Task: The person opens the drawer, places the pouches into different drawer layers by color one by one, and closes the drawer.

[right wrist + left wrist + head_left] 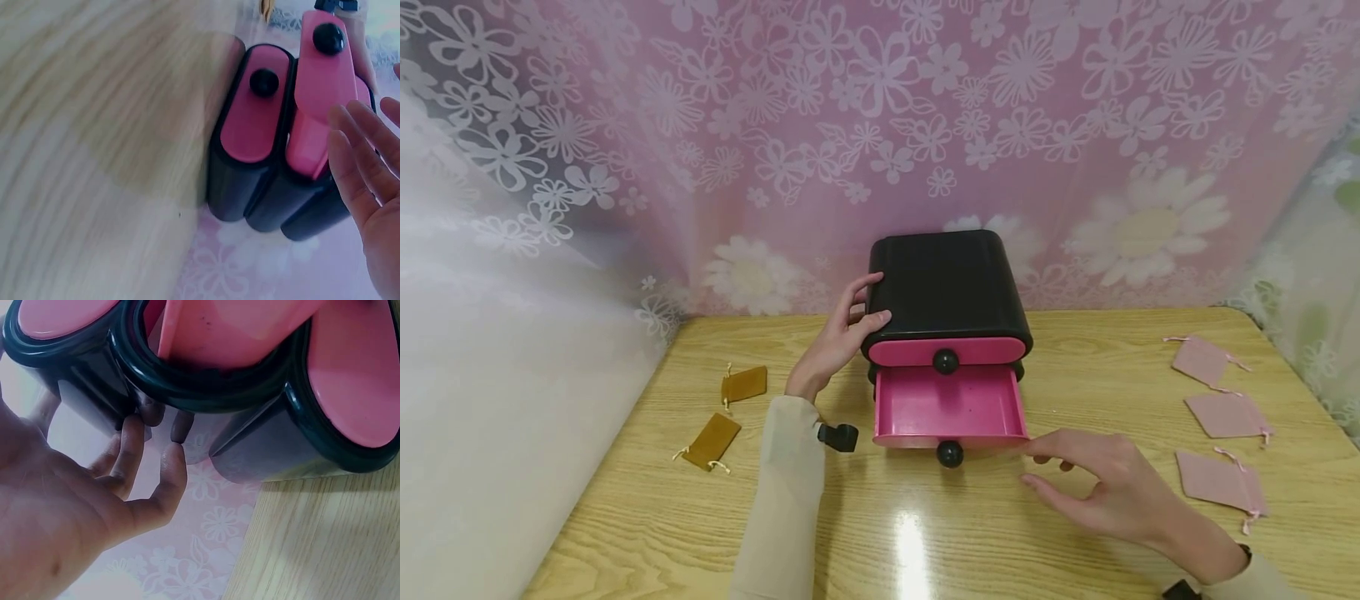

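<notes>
The left of the frame is filled by a pale sheet (pixel 490 375), marked with white flowers at the upper left; across the top, a pink floral backdrop (pixel 880 150) is hung, with large daisies printed just above the table (pixel 625 533). The table is surfaced in yellowish wood grain, and its narrowing left edge is seen running toward the lower left. At left, two brown pouches (pixel 712 440) are laid flat, one above the other. Left of centre, the upper left side of the black chest (pixel 951 287) is gripped by the left hand (pixel 842 333), with thumb and a fingertip placed on its top. The forearm is covered by a pale sleeve (pixel 792 508). The chest is set at centre, near the backdrop; its middle pink drawer (pixel 955 408) is pulled out, and below it a bright glare is thrown on the wood. At lower right, the right hand (pixel 1105 483) is held loosely extended, thumb parted from fingers, one fingertip placed at the drawer's right corner. At far right, three pink pouches (pixel 1227 415) are laid in a column; beyond, greenish leaves are printed on the hanging cloth (pixel 1318 333).
</notes>
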